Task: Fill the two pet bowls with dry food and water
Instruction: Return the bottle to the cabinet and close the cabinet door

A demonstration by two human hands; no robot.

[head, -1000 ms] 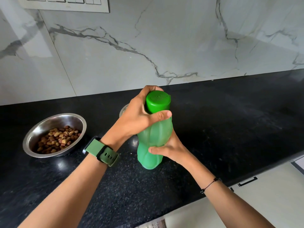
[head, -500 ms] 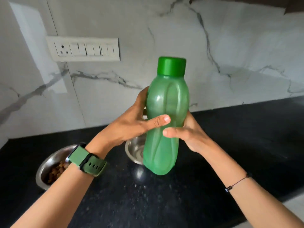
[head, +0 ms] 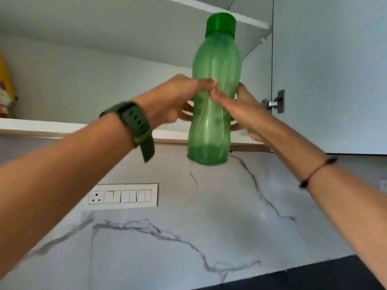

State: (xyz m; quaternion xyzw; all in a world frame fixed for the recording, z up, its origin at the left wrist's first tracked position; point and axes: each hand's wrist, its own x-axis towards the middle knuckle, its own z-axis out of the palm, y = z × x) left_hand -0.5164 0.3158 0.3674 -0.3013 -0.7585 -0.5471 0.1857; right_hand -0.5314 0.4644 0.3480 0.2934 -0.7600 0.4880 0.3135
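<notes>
A translucent green bottle point(head: 213, 95) with its green cap point(head: 220, 24) screwed on is held upright in the air, in front of an open wall cupboard. My left hand point(head: 171, 99) grips its middle from the left, and my right hand point(head: 236, 107) grips it from the right and behind. The bottle's base hangs just below the cupboard's lower shelf edge. Neither pet bowl is in view.
The open cupboard has a lower shelf point(head: 52, 127) with a yellow packet point(head: 6, 86) at its far left. Its door point(head: 330, 76) stands open on the right, hinge point(head: 276, 102) showing. A switch panel point(head: 123, 196) sits on the marble wall. A corner of the black counter point(head: 314, 277) shows at bottom right.
Both hands have lifted the bottle from the counter up to cupboard height. The view has tilted upward, so the bowls have dropped out of sight.
</notes>
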